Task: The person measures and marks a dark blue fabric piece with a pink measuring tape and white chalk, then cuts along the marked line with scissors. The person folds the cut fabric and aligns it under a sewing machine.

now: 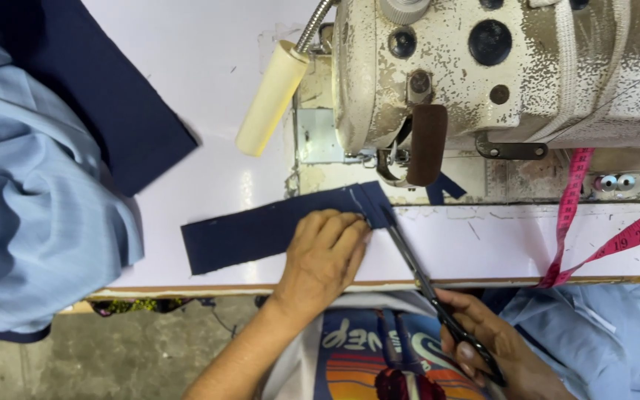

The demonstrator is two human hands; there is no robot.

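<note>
— How did the navy strip [261, 233] lie?
— Flat on the white table [209, 89], lengthwise left to right, its right end up under the sewing machine [512, 67].
— And the hands?
— The left hand [325, 255] pressed flat on the strip, fingers spread. The right hand [494, 344] gripped scissors [416, 270], blades nearly closed, tips at the strip's right end.

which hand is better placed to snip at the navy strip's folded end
Right, probably. The right hand holds the scissors, whose tips already lie at the navy strip's folded end, while the left hand lies flat on the strip, pinning it.
</note>
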